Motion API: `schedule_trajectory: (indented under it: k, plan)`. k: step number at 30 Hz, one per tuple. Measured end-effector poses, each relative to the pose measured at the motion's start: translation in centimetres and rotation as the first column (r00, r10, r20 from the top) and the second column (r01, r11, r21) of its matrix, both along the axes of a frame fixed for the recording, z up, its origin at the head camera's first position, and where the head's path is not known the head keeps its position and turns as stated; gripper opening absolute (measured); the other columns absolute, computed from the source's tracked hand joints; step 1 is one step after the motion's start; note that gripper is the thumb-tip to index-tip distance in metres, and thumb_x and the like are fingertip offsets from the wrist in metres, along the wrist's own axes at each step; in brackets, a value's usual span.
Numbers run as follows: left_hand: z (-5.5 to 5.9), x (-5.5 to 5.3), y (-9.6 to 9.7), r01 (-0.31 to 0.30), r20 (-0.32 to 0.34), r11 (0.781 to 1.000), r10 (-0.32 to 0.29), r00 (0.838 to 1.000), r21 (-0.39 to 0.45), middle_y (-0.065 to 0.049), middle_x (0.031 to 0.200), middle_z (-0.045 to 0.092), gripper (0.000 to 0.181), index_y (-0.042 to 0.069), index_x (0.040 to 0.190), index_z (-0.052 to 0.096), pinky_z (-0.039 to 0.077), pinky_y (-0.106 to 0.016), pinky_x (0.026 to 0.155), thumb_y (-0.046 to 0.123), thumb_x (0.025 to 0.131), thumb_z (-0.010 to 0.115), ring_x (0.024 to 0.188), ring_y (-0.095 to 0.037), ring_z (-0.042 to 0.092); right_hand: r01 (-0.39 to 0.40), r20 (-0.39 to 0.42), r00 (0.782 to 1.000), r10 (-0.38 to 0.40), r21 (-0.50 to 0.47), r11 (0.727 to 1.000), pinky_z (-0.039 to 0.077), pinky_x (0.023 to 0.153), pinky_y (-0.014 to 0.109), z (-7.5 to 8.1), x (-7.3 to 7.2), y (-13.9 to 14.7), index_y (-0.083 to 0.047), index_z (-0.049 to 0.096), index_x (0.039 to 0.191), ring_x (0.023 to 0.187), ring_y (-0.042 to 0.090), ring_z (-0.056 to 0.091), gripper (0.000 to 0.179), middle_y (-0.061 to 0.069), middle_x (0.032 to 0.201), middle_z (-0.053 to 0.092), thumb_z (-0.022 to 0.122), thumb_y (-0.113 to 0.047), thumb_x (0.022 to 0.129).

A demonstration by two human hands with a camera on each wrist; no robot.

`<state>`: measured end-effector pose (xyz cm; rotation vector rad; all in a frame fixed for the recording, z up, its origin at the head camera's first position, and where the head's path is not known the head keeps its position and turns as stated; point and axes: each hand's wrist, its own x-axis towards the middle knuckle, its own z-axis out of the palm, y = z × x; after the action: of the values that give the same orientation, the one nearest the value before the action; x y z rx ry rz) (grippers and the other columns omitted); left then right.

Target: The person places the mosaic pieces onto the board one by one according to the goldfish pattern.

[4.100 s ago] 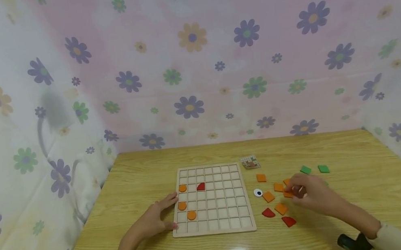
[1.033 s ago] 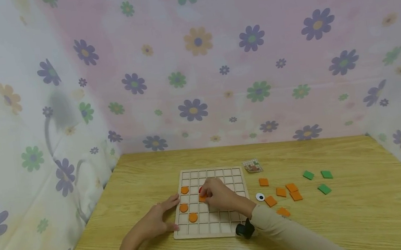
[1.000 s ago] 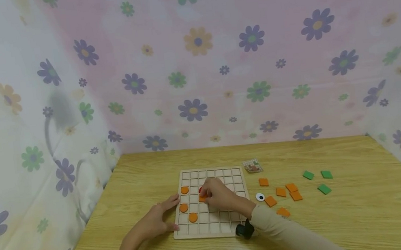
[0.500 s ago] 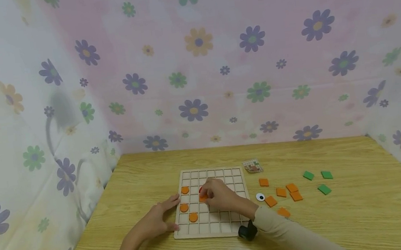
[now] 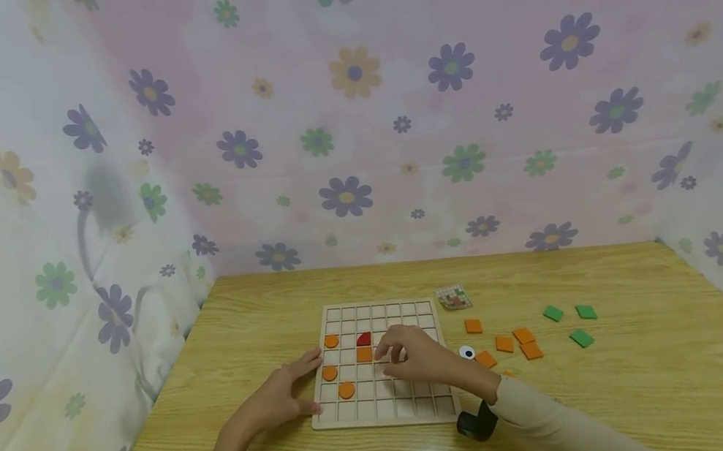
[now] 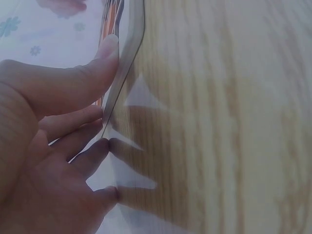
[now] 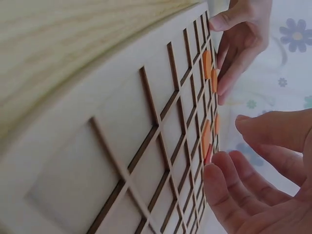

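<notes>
A wooden grid board [image 5: 414,411] lies on the table. In its cells sit an orange square tile [image 5: 365,355], a red quarter-circle piece [image 5: 363,339] just above it, and orange discs [image 5: 346,390] toward the left. My left hand [image 5: 276,396] rests against the board's left edge, thumb and fingers spread along it; the left wrist view shows the thumb [image 6: 105,58] touching the rim. Over the middle of the board, just right of the orange tile, is my right hand [image 5: 418,355]. Its thumb and fingers are apart, with nothing between them, as the right wrist view [image 7: 263,190] also shows.
Right of the board lie several loose orange square tiles [image 5: 504,343], green tiles [image 5: 581,338] and a white eye disc [image 5: 467,352]. A small patterned packet [image 5: 453,297] is near the board's top right corner. My right sleeve [image 5: 553,411] covers part of the table.
My right hand went from the loose tiles to the board and set down an orange square tile below the red piece. It has now let go and drawn back right. The left hand stayed put.
</notes>
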<state>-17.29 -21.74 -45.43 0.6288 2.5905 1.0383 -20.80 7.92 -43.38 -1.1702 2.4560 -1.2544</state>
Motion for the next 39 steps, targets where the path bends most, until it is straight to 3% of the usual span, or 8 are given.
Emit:
schedule_trajectory:
  k: [9, 17, 22, 26, 35, 39]
  plan:
    - [0.1, 0.1, 0.2, -0.004, -0.005, 1.0, 0.004, 1.0, 0.001, -0.01, 0.154, 0.025, 0.077, 0.001, 0.144, 0.038, 0.011, -0.062, 0.109, 0.015, 0.078, 0.077, 0.14, -0.036, 0.02, 0.027, 0.029, 0.999, -0.027, 0.015, 1.0, 0.05, 0.059, 0.024, 0.6, 1.1, 2.9, -0.005, 0.067, 0.098, 0.076, 0.01, 0.059, 0.012, 0.004, 0.099, 0.062, 0.066, -0.004, 0.086]
    - [0.2, 0.2, 0.2, -0.006, -0.001, 1.0, 0.006, 1.0, 0.007, -0.01, 0.154, 0.025, 0.077, 0.001, 0.144, 0.038, 0.014, -0.06, 0.109, 0.014, 0.079, 0.077, 0.14, -0.036, 0.019, 0.053, 0.049, 0.997, -0.053, 0.004, 0.999, 0.051, 0.059, 0.026, 0.7, 0.8, 5.7, -0.005, 0.066, 0.1, 0.078, 0.013, 0.056, 0.013, 0.007, 0.1, 0.059, 0.067, -0.004, 0.087]
    - [0.2, 0.2, 0.2, -0.014, 0.001, 1.0, 0.014, 1.0, 0.004, -0.009, 0.154, 0.025, 0.078, 0.002, 0.144, 0.038, 0.013, -0.061, 0.109, 0.016, 0.079, 0.077, 0.14, -0.036, 0.019, 0.066, -0.006, 0.998, -0.066, -0.046, 0.997, 0.052, 0.056, 0.027, 0.7, 0.7, 7.5, -0.002, 0.066, 0.098, 0.077, 0.016, 0.057, 0.014, 0.009, 0.099, 0.06, 0.068, -0.001, 0.085]
    - [0.2, 0.2, 0.2, -0.018, -0.004, 1.0, 0.018, 1.0, -0.003, -0.009, 0.154, 0.025, 0.078, 0.002, 0.144, 0.038, 0.011, -0.062, 0.109, 0.017, 0.079, 0.077, 0.14, -0.037, 0.019, 0.104, -0.057, 0.993, -0.105, -0.013, 0.994, 0.051, 0.056, 0.026, 0.6, 0.7, 8.7, -0.003, 0.067, 0.097, 0.075, 0.015, 0.057, 0.014, 0.007, 0.097, 0.061, 0.069, 0.0, 0.084]
    - [0.3, 0.2, 0.3, -0.016, -0.001, 1.0, 0.016, 1.0, 0.0, -0.01, 0.154, 0.025, 0.078, 0.001, 0.144, 0.037, 0.016, -0.06, 0.109, 0.015, 0.079, 0.077, 0.14, -0.036, 0.02, 0.135, -0.065, 0.989, -0.135, 0.0, 0.991, 0.05, 0.053, 0.025, 0.0, 0.8, 11.1, -0.001, 0.067, 0.095, 0.073, 0.024, 0.056, 0.016, 0.011, 0.094, 0.06, 0.07, 0.004, 0.08]
    - [0.4, 0.3, 0.4, -0.016, 0.003, 1.0, 0.016, 1.0, 0.002, -0.011, 0.154, 0.025, 0.077, 0.001, 0.144, 0.037, 0.018, -0.059, 0.109, 0.014, 0.079, 0.076, 0.14, -0.037, 0.019, 0.152, -0.061, 0.987, -0.149, 0.05, 0.987, 0.049, 0.055, 0.024, -0.1, 0.7, 11.8, -0.002, 0.068, 0.095, 0.074, 0.025, 0.055, 0.017, 0.01, 0.094, 0.059, 0.072, 0.002, 0.079]
